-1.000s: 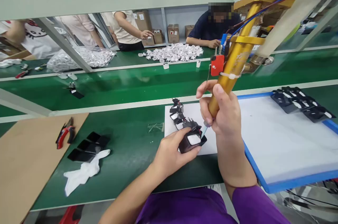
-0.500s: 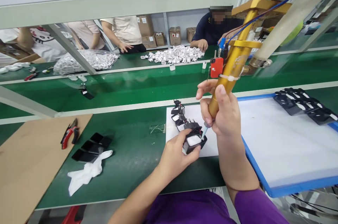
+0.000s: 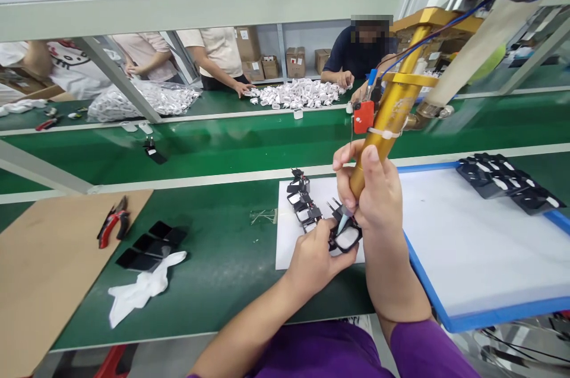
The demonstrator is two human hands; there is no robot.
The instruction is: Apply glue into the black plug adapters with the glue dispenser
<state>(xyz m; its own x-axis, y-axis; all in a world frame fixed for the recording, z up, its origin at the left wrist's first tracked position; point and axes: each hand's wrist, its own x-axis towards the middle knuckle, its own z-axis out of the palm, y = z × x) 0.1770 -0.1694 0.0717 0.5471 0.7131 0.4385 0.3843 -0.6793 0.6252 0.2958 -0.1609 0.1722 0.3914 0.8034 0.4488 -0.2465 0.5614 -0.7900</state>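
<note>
My left hand (image 3: 314, 256) grips a small black plastic housing (image 3: 355, 245) with a white panel inside its open face, thumb in front and fingers behind. My right hand (image 3: 380, 191) is wrapped round the lower end of a gold glue dispenser (image 3: 386, 135), which slants down to the left. Its pale blue nozzle tip (image 3: 342, 225) reaches the housing's left inner edge. Whether glue is flowing is too small to see. Beyond my left hand, a row of black plug parts with wires (image 3: 303, 200) lies on a white sheet (image 3: 284, 247).
On the left are black cases (image 3: 149, 245), a white cloth (image 3: 142, 292) and red-handled pliers (image 3: 113, 222) on a brown board (image 3: 48, 259). A blue-edged white tray (image 3: 481, 259) at right bears filled black housings (image 3: 510, 179). Co-workers sit past the green belt (image 3: 240, 149) by white parts (image 3: 298, 94).
My left hand has moved right and turned the housing. The nozzle has gone from the housing's right side to its left edge. Across the belt, a co-worker's hand has reached the white pile.
</note>
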